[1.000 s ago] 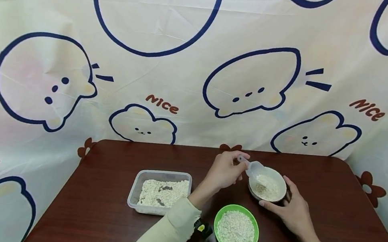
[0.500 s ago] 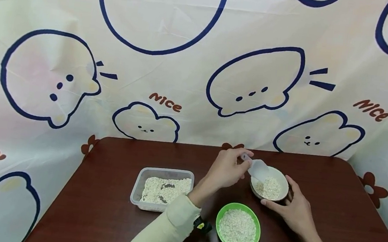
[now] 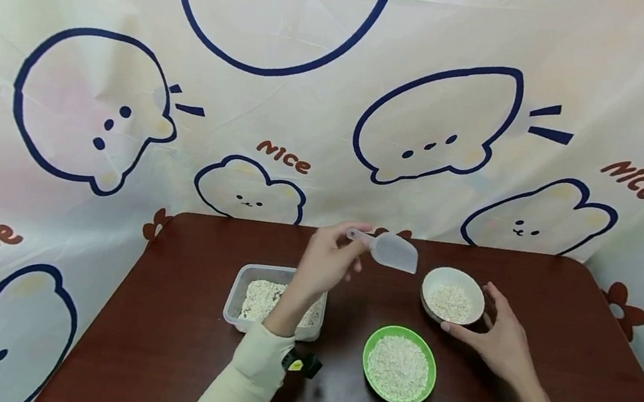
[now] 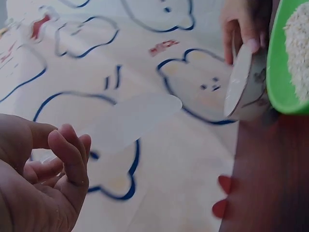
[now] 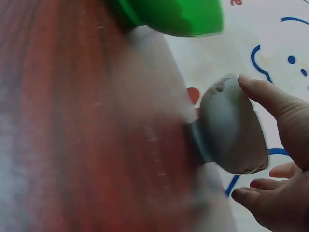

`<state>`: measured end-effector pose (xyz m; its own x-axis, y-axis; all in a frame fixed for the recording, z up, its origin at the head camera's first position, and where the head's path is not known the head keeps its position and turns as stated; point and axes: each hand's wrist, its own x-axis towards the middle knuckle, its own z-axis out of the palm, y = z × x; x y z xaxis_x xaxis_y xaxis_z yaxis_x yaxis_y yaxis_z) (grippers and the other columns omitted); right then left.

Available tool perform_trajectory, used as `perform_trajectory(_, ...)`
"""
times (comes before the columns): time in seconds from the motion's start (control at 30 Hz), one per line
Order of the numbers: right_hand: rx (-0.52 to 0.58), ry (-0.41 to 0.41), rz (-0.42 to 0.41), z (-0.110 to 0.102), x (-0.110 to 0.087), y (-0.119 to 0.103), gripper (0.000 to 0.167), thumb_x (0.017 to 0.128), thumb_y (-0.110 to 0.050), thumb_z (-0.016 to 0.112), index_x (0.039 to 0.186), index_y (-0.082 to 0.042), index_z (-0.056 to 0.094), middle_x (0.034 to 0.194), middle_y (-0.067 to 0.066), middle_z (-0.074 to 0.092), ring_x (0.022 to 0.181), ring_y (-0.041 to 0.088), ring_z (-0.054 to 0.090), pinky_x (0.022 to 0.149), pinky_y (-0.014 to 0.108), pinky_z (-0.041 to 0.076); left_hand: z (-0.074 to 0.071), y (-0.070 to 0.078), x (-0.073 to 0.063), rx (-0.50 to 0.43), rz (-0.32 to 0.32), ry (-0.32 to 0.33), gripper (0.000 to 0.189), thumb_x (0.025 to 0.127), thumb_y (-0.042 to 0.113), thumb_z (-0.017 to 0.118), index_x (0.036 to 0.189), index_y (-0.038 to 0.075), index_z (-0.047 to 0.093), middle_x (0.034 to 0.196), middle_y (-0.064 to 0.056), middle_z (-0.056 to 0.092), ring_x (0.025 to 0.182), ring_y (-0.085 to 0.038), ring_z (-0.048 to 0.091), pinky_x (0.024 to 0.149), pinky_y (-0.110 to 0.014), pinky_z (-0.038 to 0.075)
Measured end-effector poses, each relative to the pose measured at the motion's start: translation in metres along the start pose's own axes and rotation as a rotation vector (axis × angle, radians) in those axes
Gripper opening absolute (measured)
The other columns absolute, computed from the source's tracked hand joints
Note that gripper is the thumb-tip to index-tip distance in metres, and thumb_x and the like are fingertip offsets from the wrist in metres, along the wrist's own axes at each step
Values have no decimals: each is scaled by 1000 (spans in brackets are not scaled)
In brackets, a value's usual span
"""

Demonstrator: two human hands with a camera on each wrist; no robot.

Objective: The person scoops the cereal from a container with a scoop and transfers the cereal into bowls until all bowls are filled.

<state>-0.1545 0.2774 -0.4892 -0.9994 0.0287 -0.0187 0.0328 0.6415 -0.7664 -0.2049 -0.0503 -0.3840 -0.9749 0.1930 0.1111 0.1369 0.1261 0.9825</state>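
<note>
My left hand [image 3: 327,255] pinches the handle of a translucent plastic scoop [image 3: 394,251] and holds it in the air, left of a white bowl. In the left wrist view, the scoop's blade [image 4: 140,118] appears with no flakes visible on it. Pale oat-like flakes lie inside the white bowl [image 3: 437,279], which stands at the back right of the table. My right hand [image 3: 503,344] holds that bowl by its right side, thumb at the near rim and fingers round the outer side. The right wrist view shows the thumb against the bowl's rim [image 5: 227,125].
A green bowl [image 3: 367,367] full of pale flakes stands in front of the white bowl. To the left, a clear plastic container [image 3: 233,297] of flakes is partly hidden by my left forearm. A cartoon-printed cloth [image 3: 331,128] hangs behind the dark wooden table [image 3: 160,342].
My left hand has drawn the scoop up and leftward out of the white bowl, where its blade dipped before. My right hand has stayed at the bowl. The head view has tilted slightly.
</note>
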Motion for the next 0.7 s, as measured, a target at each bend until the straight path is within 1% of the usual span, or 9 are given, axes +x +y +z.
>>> perform_trajectory(0.1, -35, 40, 0, -6, -3, -7, 129, 84, -47, 92, 171, 0, 8, 174, 32, 21, 148, 60, 42, 112, 66, 45, -24, -3, -9, -100, -39, 41, 32, 106, 14, 67, 137, 10, 72, 92, -4, 77, 56, -8, 60, 47, -22, 47)
perform_trajectory(0.2, -73, 86, -9, -9, -6, -18, 128, 85, -49, 91, 171, 0, 10, 173, 34, 23, 147, 61, 42, 110, 72, 45, -47, -6, -20, -178, -65, 89, 33, 106, 12, 65, 139, 8, 70, 91, 2, 76, 56, -7, 59, 46, -21, 45)
perform_trajectory(0.27, -86, 112, -18, -12, -9, -25, 125, 86, -49, 90, 171, -1, 13, 172, 34, 24, 147, 62, 40, 108, 75, 45, -60, -9, -25, -207, -71, 121, 34, 106, 10, 64, 139, 6, 69, 91, 3, 76, 57, -8, 58, 47, -20, 45)
perform_trajectory(0.37, -81, 131, -34, -14, -14, -38, 118, 89, -49, 88, 171, -2, 17, 172, 32, 27, 146, 61, 42, 108, 74, 45, -78, -14, -32, -203, -71, 167, 34, 106, 8, 62, 140, 4, 68, 94, 2, 77, 57, -8, 58, 47, -18, 45)
perform_trajectory(0.47, -61, 127, -53, -13, -19, -53, 112, 91, -48, 85, 171, -5, 20, 172, 28, 30, 147, 59, 43, 110, 70, 45, -93, -20, -38, -178, -91, 202, 34, 106, 8, 62, 139, 4, 68, 94, 2, 77, 58, -7, 57, 48, -18, 45)
perform_trajectory(0.6, -54, 98, -97, -8, -25, -73, 109, 92, -48, 84, 171, -7, 22, 172, 26, 34, 146, 58, 45, 111, 69, 47, -113, -28, -47, -161, -121, 228, 33, 107, 10, 62, 139, 3, 67, 92, 4, 77, 59, -7, 58, 49, -19, 45)
perform_trajectory(0.7, -43, 57, -125, 1, -30, -88, 109, 91, -51, 84, 172, -10, 22, 173, 23, 33, 147, 57, 46, 112, 69, 47, -128, -33, -55, -126, -143, 245, 33, 108, 12, 63, 139, 4, 67, 91, 3, 77, 58, -8, 58, 49, -20, 46)
